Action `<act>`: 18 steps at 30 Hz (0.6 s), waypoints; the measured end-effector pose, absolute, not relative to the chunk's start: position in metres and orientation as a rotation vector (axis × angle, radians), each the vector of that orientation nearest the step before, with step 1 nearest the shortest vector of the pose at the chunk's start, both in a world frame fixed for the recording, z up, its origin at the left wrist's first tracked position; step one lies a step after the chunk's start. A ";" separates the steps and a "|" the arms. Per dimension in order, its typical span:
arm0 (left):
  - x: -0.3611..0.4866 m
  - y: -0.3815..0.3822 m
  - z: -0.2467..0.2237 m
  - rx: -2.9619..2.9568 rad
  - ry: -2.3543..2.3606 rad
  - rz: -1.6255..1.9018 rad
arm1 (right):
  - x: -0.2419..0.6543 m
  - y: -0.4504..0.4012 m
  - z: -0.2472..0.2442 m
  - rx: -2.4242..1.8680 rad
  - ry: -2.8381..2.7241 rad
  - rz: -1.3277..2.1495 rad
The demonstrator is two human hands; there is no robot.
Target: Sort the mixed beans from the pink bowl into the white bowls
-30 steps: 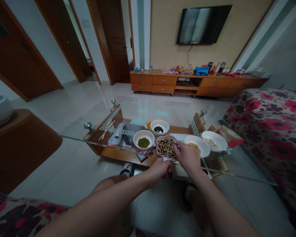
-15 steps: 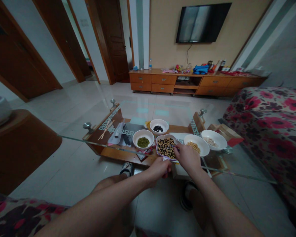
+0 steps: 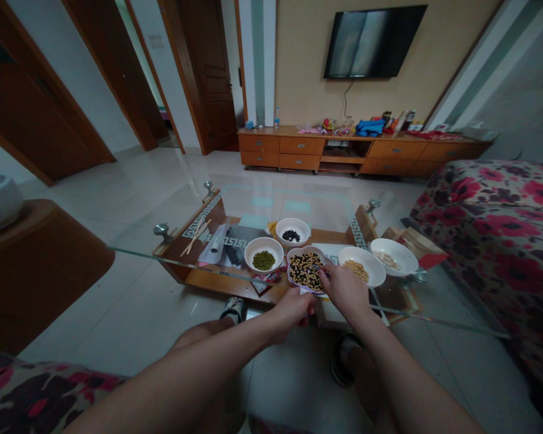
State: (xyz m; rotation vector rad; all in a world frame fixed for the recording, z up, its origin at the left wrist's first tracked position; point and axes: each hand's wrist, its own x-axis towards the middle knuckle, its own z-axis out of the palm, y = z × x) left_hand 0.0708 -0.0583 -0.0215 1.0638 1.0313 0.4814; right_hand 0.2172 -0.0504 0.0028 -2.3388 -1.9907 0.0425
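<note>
A lilac-rimmed bowl (image 3: 290,281) with a scalloped edge holds mixed black and tan beans (image 3: 306,269) near the front of the glass table. My left hand (image 3: 295,310) is closed at its near side, around what looks like a pale handle joined to the rim. My right hand (image 3: 346,290) pinches a thin metal utensil (image 3: 317,267), whose tip is among the beans; its exact kind is too small to tell. Around it stand white bowls: one of green beans (image 3: 263,260), one of black beans (image 3: 291,235), one of tan beans (image 3: 356,270).
Another white bowl (image 3: 405,248) with pale pieces stands at the right of the glass table (image 3: 140,254). Chopsticks (image 3: 195,236) and rolled paper (image 3: 218,239) lie at the left. A floral sofa (image 3: 493,205) stands at the right, and a low wooden cabinet (image 3: 301,145) along the wall.
Both hands stay almost in place at the lilac-rimmed bowl, with the utensil still among the beans. The whole view has shifted very slightly.
</note>
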 end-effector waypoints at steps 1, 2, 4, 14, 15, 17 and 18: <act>0.071 -0.058 -0.022 1.062 1.030 0.483 | 0.217 -0.050 0.003 -2.341 -1.986 0.036; 0.071 -0.058 -0.021 1.062 1.031 0.480 | 0.217 -0.051 0.003 -2.341 -1.983 0.031; 0.071 -0.058 -0.022 1.065 1.043 0.471 | 0.217 -0.051 0.002 -2.339 -1.979 0.030; 0.071 -0.056 -0.025 1.091 1.043 0.476 | 0.216 -0.051 0.006 -2.353 -1.978 0.112; 0.071 -0.056 -0.024 1.091 1.042 0.473 | 0.216 -0.051 0.006 -2.352 -1.979 0.106; 0.071 -0.057 -0.024 1.090 1.034 0.472 | 0.216 -0.051 0.005 -2.345 -1.981 0.092; 0.071 -0.057 -0.023 1.088 1.032 0.473 | 0.216 -0.051 0.005 -2.340 -1.983 0.086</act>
